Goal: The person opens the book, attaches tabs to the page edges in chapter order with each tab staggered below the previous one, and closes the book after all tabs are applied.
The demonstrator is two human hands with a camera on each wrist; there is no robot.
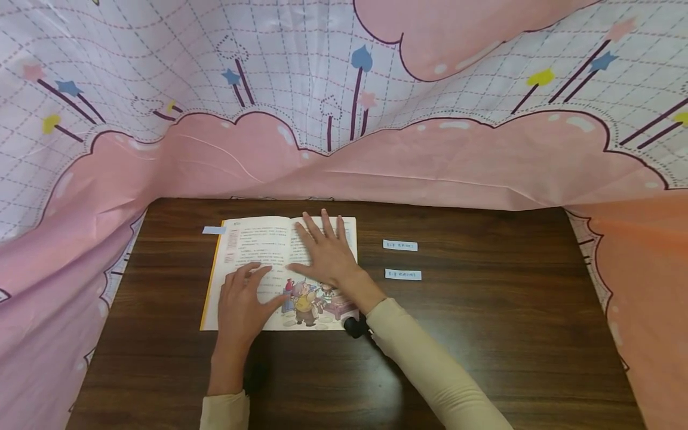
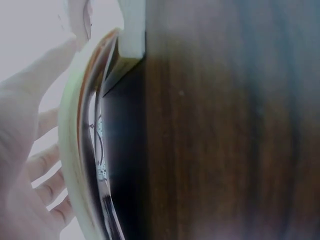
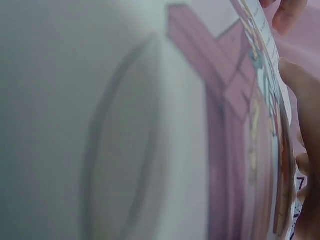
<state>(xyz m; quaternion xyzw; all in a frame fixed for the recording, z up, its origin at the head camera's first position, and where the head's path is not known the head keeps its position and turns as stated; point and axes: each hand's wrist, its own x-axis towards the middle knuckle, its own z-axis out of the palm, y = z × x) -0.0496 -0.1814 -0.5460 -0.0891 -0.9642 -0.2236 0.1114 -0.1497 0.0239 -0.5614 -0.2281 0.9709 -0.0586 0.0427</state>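
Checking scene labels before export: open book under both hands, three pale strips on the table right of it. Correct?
Strip count is wrong: the head view shows two right of the book, an upper strip and a lower strip; a third strip projects past its left edge. The rest is right.

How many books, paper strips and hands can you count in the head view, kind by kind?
Open book: 1
Paper strips: 3 (strip at the book's left edge; upper strip and lower strip right of it)
Hands: 2 (left hand, right hand)
Total: 6
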